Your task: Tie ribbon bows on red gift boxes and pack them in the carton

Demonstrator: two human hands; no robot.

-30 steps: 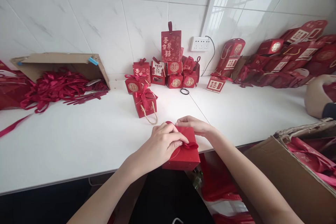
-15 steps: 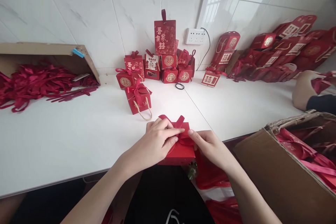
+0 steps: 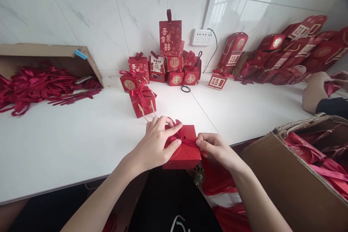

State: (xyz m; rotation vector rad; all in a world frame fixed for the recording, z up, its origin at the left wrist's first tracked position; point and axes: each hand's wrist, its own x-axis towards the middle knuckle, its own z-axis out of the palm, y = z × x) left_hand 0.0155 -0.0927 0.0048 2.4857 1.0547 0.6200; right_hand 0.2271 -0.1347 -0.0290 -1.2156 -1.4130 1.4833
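A red gift box [image 3: 186,157] sits at the counter's front edge, with a dark red ribbon [image 3: 189,142] knotted over its top. My left hand [image 3: 156,143] rests on the box's left side, its fingers closed on the ribbon by the knot; the index finger reaches across. At the right edge of the lid, my right hand [image 3: 216,148] pinches a ribbon end between thumb and bent index finger. Part of the bow is hidden by my left fingers. Just behind stands a finished-looking red box with a bow and rope handle [image 3: 144,103].
Several red boxes [image 3: 175,63] stand stacked by the wall. Left lies a cardboard box of loose ribbons [image 3: 43,87]. A carton [image 3: 293,174] with red packages is at right, below another person's arm [image 3: 312,92]. A black ring [image 3: 185,88] lies on the white counter [image 3: 67,145].
My right hand has drawn the ribbon end out toward the right edge of the box. My left hand has shifted slightly left, and the knot looks flatter.
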